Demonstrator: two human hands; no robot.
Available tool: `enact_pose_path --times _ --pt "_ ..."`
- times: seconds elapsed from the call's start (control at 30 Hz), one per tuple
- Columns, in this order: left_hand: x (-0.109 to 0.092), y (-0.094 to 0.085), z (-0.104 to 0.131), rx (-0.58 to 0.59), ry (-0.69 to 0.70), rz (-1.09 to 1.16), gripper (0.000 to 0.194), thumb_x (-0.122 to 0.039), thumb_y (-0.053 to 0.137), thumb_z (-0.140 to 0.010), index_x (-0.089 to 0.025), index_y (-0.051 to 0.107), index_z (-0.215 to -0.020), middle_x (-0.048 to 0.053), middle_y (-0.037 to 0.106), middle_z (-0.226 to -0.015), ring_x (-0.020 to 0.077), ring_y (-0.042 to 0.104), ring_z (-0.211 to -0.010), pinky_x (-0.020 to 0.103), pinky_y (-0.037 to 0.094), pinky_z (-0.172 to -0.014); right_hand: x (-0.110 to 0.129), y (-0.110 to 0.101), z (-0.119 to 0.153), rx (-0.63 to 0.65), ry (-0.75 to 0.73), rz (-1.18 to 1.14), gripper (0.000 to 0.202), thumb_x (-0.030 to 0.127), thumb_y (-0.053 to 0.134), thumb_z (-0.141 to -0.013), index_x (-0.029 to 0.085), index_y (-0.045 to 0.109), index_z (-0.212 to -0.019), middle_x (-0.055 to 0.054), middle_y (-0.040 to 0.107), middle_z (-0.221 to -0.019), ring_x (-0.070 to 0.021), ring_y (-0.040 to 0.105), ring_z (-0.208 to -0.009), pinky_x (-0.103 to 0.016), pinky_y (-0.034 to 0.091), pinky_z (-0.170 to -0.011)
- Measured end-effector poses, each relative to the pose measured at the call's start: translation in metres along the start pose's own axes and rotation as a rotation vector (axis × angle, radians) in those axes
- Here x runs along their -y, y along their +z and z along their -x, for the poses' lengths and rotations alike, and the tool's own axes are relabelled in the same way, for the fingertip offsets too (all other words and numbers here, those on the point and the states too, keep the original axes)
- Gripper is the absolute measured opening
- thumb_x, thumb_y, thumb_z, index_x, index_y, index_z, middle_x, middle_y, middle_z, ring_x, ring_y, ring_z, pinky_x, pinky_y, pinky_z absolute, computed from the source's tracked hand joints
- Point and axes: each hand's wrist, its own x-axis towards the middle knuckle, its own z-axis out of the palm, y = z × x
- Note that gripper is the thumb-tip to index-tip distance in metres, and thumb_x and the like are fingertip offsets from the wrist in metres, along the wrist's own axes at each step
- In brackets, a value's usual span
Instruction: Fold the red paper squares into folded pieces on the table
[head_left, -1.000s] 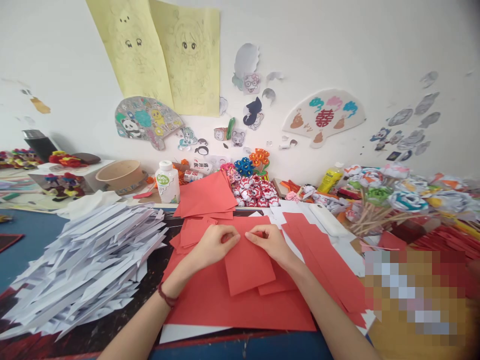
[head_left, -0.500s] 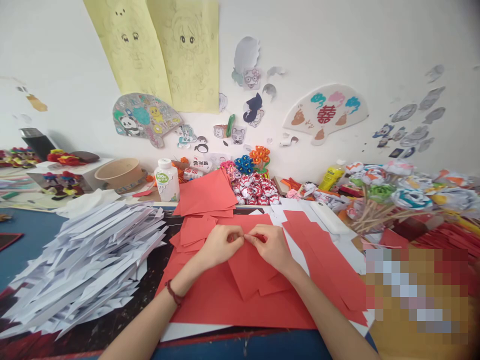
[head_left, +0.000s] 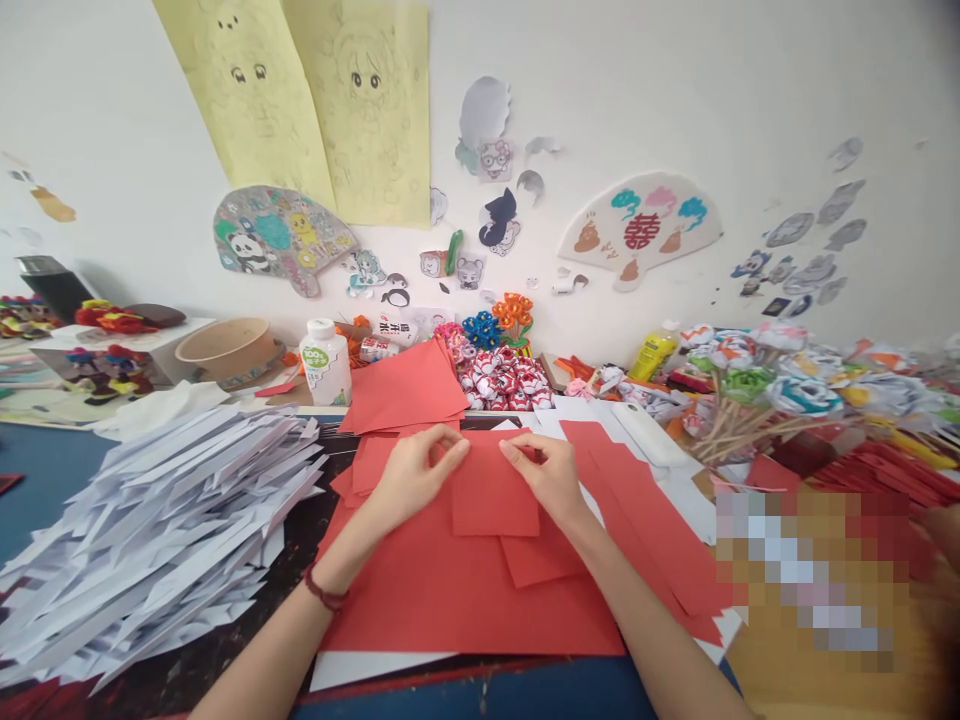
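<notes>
A small square of red paper (head_left: 495, 500) stands between my two hands, its lower edge level over the large red sheet. My left hand (head_left: 420, 465) pinches its upper left corner between thumb and fingers. At the upper right corner, my right hand (head_left: 549, 475) grips it the same way. Under it and slightly to the right lies another red paper piece (head_left: 547, 562). The large red sheet (head_left: 450, 610) spreads beneath both wrists. Smaller red pieces are partly hidden behind my left hand.
A big heap of folded white paper strips (head_left: 180, 520) lies on the left. Long red strips (head_left: 652, 520) lie to the right. Behind stand a white bottle (head_left: 324, 362), red-and-white paper flowers (head_left: 506, 378) and a yellow bottle (head_left: 654, 350). Stick flowers (head_left: 757, 380) spread at the back right.
My hands have moved apart along the paper's upper edge. The square, angled before with a corner downward, now hangs straight. The view has shifted slightly to the right.
</notes>
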Motion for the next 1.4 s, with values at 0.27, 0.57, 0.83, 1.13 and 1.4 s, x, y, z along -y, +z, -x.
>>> enact_pose_path --times 0.27,0.57,0.83,1.13,1.4 --pt "0.001 0.009 0.003 0.148 0.019 -0.002 0.028 -0.035 0.051 -0.086 -0.016 0.067 -0.074 0.001 0.068 -0.071 0.0138 0.054 -0.062 0.023 0.035 -0.060 0.002 0.001 0.002 0.450 0.139 -0.175 0.021 0.036 0.060 -0.082 0.018 0.070 -0.079 -0.004 0.069 -0.082 -0.0193 0.062 -0.077 -0.028 0.047 -0.069" --pt "-0.010 0.012 0.008 0.233 0.068 0.028 0.030 -0.034 0.050 -0.086 -0.015 0.066 -0.069 -0.001 0.061 -0.062 0.0111 0.046 -0.056 0.022 0.029 -0.055 0.002 0.004 0.003 0.566 0.084 -0.122 0.018 0.027 0.055 -0.081 0.017 0.067 -0.072 -0.001 0.062 -0.069 -0.0144 0.053 -0.065 -0.024 0.040 -0.059" --pt "-0.001 -0.012 -0.002 0.102 0.000 0.008 0.029 -0.035 0.054 -0.082 -0.014 0.068 -0.067 0.000 0.064 -0.064 0.0128 0.049 -0.059 0.023 0.032 -0.057 -0.004 -0.004 0.000 0.477 0.145 -0.151 0.014 0.020 0.054 -0.072 0.018 0.064 -0.064 0.000 0.059 -0.059 -0.0124 0.052 -0.052 -0.023 0.041 -0.051" --pt "0.020 -0.027 -0.007 -0.117 -0.171 0.236 0.037 -0.050 0.055 -0.080 -0.015 0.065 -0.071 0.000 0.059 -0.062 0.0136 0.050 -0.058 0.021 0.033 -0.051 0.001 -0.004 -0.002 0.405 0.188 -0.293 0.026 0.039 0.055 -0.086 0.018 0.063 -0.073 0.001 0.057 -0.058 -0.0121 0.052 -0.050 -0.025 0.042 -0.052" --pt "0.007 -0.009 0.000 0.032 -0.259 0.604 0.039 -0.052 0.062 -0.077 -0.013 0.061 -0.073 0.001 0.060 -0.067 0.0124 0.053 -0.059 0.021 0.038 -0.053 0.010 0.000 0.004 0.549 0.188 -0.460 0.051 0.064 0.060 -0.076 0.016 0.069 -0.093 -0.003 0.061 -0.071 -0.0122 0.050 -0.055 -0.026 0.042 -0.054"
